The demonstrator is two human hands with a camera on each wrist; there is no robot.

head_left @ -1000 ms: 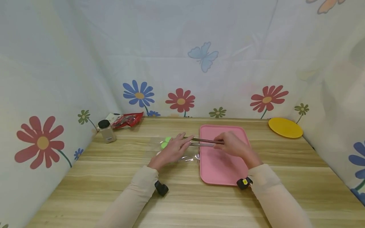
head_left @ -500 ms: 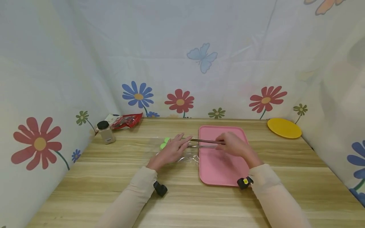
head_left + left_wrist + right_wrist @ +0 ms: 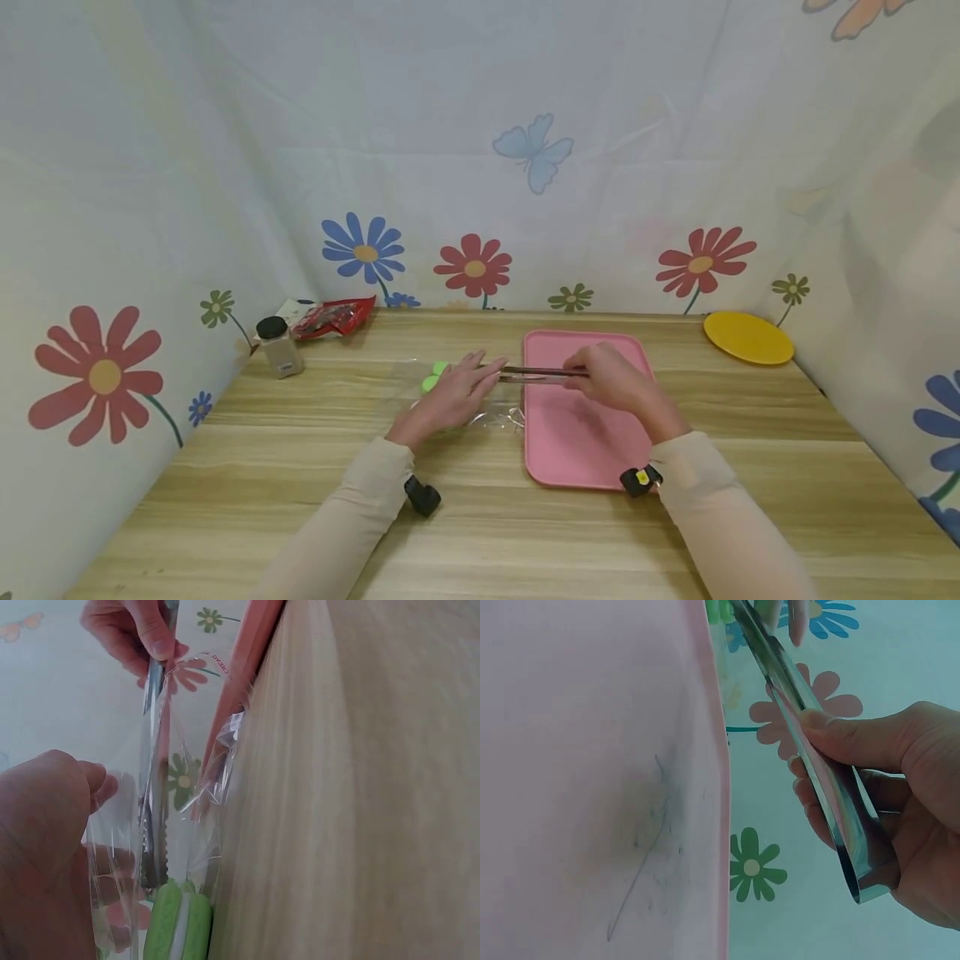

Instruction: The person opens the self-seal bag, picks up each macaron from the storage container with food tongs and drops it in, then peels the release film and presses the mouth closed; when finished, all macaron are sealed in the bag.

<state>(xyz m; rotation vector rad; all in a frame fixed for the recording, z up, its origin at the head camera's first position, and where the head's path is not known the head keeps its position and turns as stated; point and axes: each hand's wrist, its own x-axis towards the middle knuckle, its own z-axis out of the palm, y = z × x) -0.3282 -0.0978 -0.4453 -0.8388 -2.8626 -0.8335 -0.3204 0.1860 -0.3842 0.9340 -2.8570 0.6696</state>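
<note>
Metal tongs (image 3: 821,772) are gripped by my right hand (image 3: 615,379), above the pink tray (image 3: 585,442). Their serrated tips (image 3: 155,855) reach inside a clear plastic bag (image 3: 202,750), right by a green macaron-like piece with a white middle (image 3: 178,926). My left hand (image 3: 452,396) holds the bag's upper side in the left wrist view, fingers spread rather than fisted. Green round pieces (image 3: 431,383) show beside that hand in the head view. Whether the tips touch the green piece I cannot tell.
A jar with a black lid (image 3: 281,350) and a red package (image 3: 337,317) stand at the back left. A yellow plate (image 3: 748,337) lies at the back right. Flowered cloth (image 3: 420,150) hangs behind the wooden table (image 3: 480,533).
The two arms of the tongs, farther apart half a second ago, are now closer together. My right hand has shifted slightly; the left hand has hardly moved.
</note>
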